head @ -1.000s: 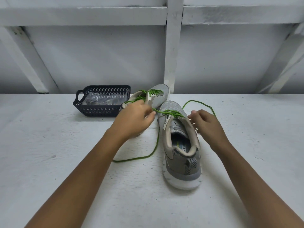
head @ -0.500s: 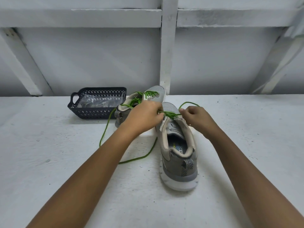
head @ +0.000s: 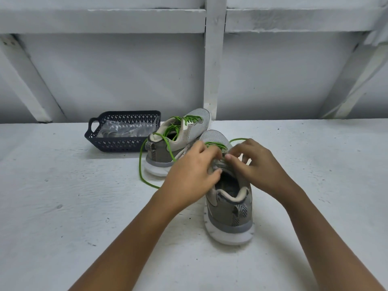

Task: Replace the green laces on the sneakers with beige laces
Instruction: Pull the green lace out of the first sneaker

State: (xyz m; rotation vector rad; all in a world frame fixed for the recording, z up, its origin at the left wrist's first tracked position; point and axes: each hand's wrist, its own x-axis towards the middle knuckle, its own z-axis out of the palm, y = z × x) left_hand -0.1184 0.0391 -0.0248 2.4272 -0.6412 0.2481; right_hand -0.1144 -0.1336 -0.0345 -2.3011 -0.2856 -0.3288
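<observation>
Two grey sneakers stand on the white table. The near sneaker points away from me, heel toward me, with its green lace still threaded near the toe. My left hand grips the left side of its upper at the eyelets. My right hand pinches at the tongue and lace from the right. A loose length of the green lace loops over the table to the left. The far sneaker stands behind, fully laced in green.
A dark perforated plastic basket holding a clear plastic bag sits at the back left of the table. A white wall with a vertical post and slanted braces rises right behind the table's far edge.
Both hands have come closer together over the near sneaker's tongue. The loose lace end now loops further left, over the far sneaker's heel.
</observation>
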